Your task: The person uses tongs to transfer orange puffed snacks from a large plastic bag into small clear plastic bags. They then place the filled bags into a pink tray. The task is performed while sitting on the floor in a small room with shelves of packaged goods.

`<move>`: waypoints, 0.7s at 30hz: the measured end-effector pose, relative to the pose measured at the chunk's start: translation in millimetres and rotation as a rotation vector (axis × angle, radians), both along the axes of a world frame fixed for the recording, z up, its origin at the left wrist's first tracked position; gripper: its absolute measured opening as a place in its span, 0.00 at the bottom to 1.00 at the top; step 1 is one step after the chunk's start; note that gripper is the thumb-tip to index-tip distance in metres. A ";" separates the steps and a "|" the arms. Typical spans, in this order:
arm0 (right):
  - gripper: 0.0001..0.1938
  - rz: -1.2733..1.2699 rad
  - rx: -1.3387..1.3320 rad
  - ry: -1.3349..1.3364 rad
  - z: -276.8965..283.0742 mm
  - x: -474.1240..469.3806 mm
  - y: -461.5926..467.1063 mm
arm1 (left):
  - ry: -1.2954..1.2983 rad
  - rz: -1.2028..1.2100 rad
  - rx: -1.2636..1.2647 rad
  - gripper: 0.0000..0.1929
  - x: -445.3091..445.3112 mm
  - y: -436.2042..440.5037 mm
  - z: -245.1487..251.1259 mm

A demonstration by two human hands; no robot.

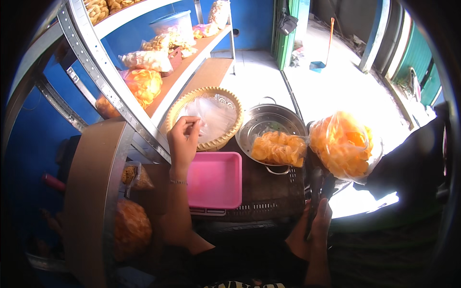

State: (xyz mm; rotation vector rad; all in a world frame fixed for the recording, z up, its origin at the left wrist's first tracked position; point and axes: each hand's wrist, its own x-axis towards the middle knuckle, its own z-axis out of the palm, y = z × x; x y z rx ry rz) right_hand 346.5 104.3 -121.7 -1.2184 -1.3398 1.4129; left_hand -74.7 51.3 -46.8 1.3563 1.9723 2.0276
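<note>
My left hand (184, 140) is over the near left rim of a yellow woven-look plastic basket (225, 138). Its thumb and fingers are drawn together beside clear plastic bags (216, 117) lying in the basket. I cannot tell whether they grip the plastic. At the lower right, my right hand (320, 216) is closed around a dark long-handled tool (317, 183), seemingly tongs. Just beyond it stands a large clear bag of orange chips (342, 144). A smaller filled bag of chips (279, 145) rests across the near side of a perforated metal steamer pan (268, 115).
A pink plastic tray (218, 180) sits on a dark perforated surface (266, 199) before me. Metal-framed shelves (180, 77) with several snack bags rise at the left. Another snack bag (131, 226) is low at the left. A blue dustpan (317, 66) stands on the bright floor beyond.
</note>
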 end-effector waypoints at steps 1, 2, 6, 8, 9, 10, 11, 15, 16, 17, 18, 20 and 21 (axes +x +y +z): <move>0.20 0.027 0.006 0.047 5.8 -5.2 -3.2 | -0.019 0.023 -0.007 0.04 6.3 -5.6 2.1; 0.20 0.019 -0.031 0.063 12.6 -11.6 -9.1 | -0.028 0.038 0.000 0.04 12.6 -10.6 4.6; 0.22 0.117 -0.047 -0.023 41.7 -56.8 -23.2 | 0.080 0.064 -0.094 0.07 40.7 -25.9 15.9; 0.22 0.237 0.048 0.060 58.6 -80.8 -19.7 | 0.222 0.039 -0.112 0.08 54.0 -28.5 22.1; 0.23 0.286 0.082 0.098 67.6 -93.2 -14.7 | 0.257 0.037 -0.125 0.08 59.9 -29.3 25.1; 0.21 0.317 0.150 0.092 77.3 -104.4 -9.3 | 0.295 0.034 -0.138 0.08 65.8 -30.9 27.8; 0.20 0.348 0.216 0.086 87.0 -114.8 -2.8 | 0.334 0.032 -0.152 0.07 70.8 -31.3 30.1; 0.16 0.470 0.222 0.170 112.5 -152.6 21.5 | 0.396 -0.033 -0.131 0.07 84.1 -28.3 34.2; 0.15 0.487 0.229 0.197 113.3 -160.2 25.0 | 0.405 -0.050 -0.120 0.06 87.2 -27.0 33.6; 0.14 0.529 0.254 0.266 111.5 -165.5 25.8 | 0.411 -0.071 -0.101 0.06 90.3 -25.9 32.5; 0.14 0.498 0.263 0.235 106.4 -172.3 24.9 | 0.429 -0.076 -0.111 0.06 93.3 -24.8 31.2; 0.15 0.465 0.280 0.229 92.4 -184.5 24.7 | 0.453 -0.103 -0.106 0.06 98.9 -22.0 27.7; 0.15 0.444 0.270 0.273 85.6 -183.7 24.3 | 0.453 -0.089 -0.117 0.06 101.4 -20.6 25.8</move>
